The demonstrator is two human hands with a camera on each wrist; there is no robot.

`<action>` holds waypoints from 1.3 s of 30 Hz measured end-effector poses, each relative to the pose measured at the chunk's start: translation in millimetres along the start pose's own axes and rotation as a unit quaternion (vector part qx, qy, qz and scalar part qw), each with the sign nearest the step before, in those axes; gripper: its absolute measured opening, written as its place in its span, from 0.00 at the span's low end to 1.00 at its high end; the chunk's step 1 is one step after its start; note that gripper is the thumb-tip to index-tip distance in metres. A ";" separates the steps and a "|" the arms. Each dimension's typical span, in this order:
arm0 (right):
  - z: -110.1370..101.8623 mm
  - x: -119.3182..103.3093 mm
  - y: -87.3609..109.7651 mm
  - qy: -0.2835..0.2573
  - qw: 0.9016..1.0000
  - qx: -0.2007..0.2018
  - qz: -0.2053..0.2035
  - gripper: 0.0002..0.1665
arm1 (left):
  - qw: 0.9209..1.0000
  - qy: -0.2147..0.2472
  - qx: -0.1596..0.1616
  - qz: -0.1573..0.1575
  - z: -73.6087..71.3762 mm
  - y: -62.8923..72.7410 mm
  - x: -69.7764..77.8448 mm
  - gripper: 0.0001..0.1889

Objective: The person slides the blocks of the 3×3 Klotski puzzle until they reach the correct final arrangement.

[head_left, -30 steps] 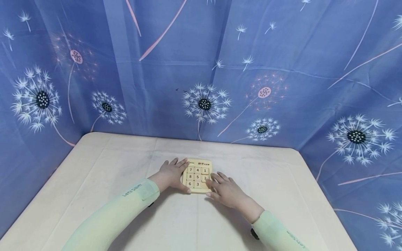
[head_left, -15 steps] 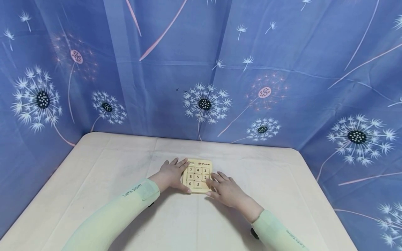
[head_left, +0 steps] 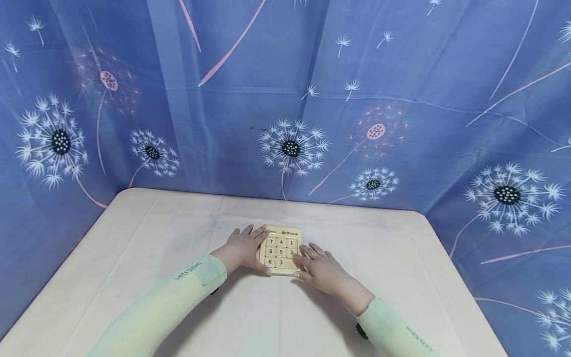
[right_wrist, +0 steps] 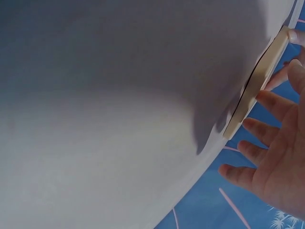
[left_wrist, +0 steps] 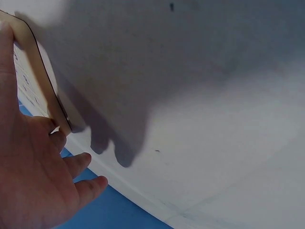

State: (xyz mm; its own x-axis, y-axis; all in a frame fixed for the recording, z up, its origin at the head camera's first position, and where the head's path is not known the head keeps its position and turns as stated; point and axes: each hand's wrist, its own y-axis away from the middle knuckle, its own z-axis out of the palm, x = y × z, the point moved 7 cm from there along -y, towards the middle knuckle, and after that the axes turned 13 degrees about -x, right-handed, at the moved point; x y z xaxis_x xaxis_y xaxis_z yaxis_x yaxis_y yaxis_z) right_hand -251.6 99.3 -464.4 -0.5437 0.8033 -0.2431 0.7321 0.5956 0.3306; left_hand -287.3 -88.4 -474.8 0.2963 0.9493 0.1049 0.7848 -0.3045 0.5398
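Observation:
A pale wooden number slide puzzle [head_left: 280, 271] lies flat on the table, its tiles reading 7 4 1, 8 5 2 and 6 3 from the far row to the near one. The near right slot holds no tile. My left hand [head_left: 243, 248] holds the board's left side, thumb at the near corner and fingers spread toward the far one. On the right, my right hand [head_left: 325, 270] reaches a fingertip to the 2 tile [head_left: 291, 252], the thumb near the board's near right corner. In the right wrist view the other fingers [right_wrist: 239, 175] are loosely extended along the board's edge.
A cream-covered table [head_left: 178, 218] carries the board near its middle. Behind and at both sides hangs a blue curtain [head_left: 232, 139] printed with dandelions. Pale green sleeves [head_left: 165, 297] cover both forearms.
The 2 tile has shifted very slightly away from me, into line with the 8 and 5. Both hands have stayed almost in place.

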 end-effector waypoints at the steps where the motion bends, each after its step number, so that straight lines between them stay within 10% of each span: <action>1: -0.2 0.0 0.0 0.000 1.000 0.000 0.000 0.32 | 1.000 -0.001 0.000 0.000 -0.1 0.3 0.0 0.62; 39: -3.3 -19.6 11.8 0.024 0.998 0.008 -0.062 0.31 | 1.000 0.019 -0.002 0.007 -0.9 3.4 0.5 0.61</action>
State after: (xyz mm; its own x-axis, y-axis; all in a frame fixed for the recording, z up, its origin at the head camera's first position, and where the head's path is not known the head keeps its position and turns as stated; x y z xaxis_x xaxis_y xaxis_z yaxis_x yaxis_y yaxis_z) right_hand -233.7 90.6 -452.7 -0.6489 0.7227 -0.2381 0.6640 0.6906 0.2865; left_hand -285.0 -88.9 -472.1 0.2859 0.9472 0.1449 0.7787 -0.3178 0.5410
